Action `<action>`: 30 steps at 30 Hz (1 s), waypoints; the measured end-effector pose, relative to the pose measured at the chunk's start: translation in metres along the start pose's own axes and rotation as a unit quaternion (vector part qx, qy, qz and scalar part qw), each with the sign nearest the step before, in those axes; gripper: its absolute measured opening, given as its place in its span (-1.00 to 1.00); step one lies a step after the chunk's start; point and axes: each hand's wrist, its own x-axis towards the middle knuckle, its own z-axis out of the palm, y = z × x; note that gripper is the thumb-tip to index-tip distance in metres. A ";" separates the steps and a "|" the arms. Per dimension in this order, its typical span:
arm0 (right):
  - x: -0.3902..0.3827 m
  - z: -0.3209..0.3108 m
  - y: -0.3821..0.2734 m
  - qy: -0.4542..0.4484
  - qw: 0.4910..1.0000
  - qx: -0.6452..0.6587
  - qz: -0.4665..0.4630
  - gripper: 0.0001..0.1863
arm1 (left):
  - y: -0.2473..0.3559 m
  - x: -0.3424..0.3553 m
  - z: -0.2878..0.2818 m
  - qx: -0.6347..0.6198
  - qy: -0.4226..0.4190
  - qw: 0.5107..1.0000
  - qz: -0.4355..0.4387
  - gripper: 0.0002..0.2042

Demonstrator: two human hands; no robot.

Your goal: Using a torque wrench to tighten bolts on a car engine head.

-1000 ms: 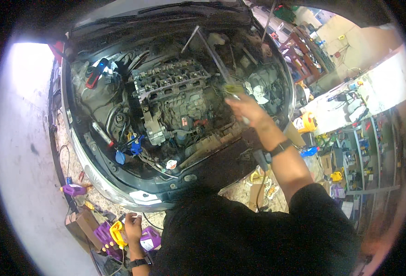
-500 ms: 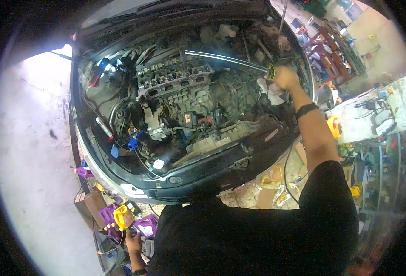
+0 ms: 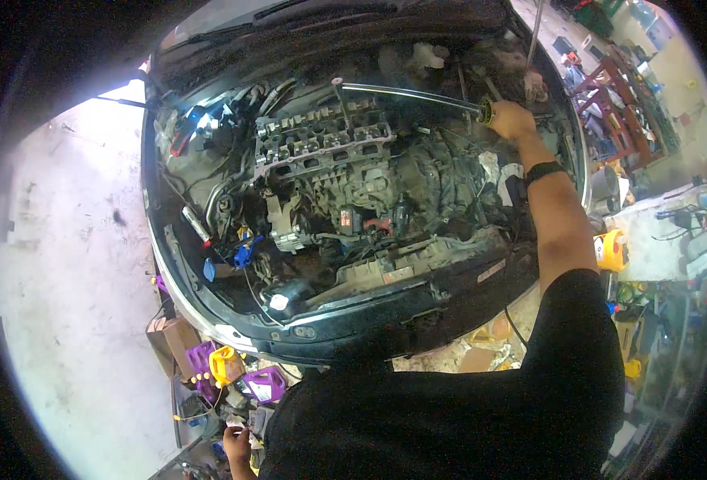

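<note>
My right hand [image 3: 512,122] is closed round the grip end of a long chrome wrench [image 3: 409,94], which has a black and yellow collar by my fingers. The wrench spans left across the engine bay. From its far head a thin extension [image 3: 343,104] slants down to the bare cylinder head [image 3: 321,142], where its tip is hard to make out. Low at the left, beside my body, my left hand [image 3: 238,445] hangs with curled fingers above cluttered things on the floor. What it may hold is too small to see.
A red and black cordless power tool [image 3: 367,222] lies in the engine bay. A blue object [image 3: 245,252] and a lit lamp [image 3: 205,122] are at its left. Purple jugs [image 3: 265,386] and a yellow jug [image 3: 225,366] stand on the floor. A workbench [image 3: 669,240] is at the right.
My right hand and the wrench have moved away from me over the engine, showing more of the extension. My left hand is lower in the view, farther from the jugs. The whole view has shifted slightly.
</note>
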 end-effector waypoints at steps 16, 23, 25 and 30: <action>0.086 0.029 0.024 0.005 0.991 -0.072 -0.111 -0.37 | 0.050 -0.022 0.002 0.067 0.012 0.996 -0.057 -0.75; 0.131 -0.003 0.008 -0.072 0.989 -0.076 -0.102 -0.42 | 0.012 -0.017 -0.008 0.068 0.055 0.995 -0.047 -0.75; 0.138 -0.010 0.003 -0.074 0.989 -0.064 -0.107 -0.39 | 0.007 -0.014 -0.001 0.090 0.051 0.993 -0.058 -0.75; 0.140 -0.030 -0.020 -0.124 0.987 -0.038 -0.095 -0.25 | 0.033 -0.039 0.005 0.121 0.068 0.989 -0.057 -0.74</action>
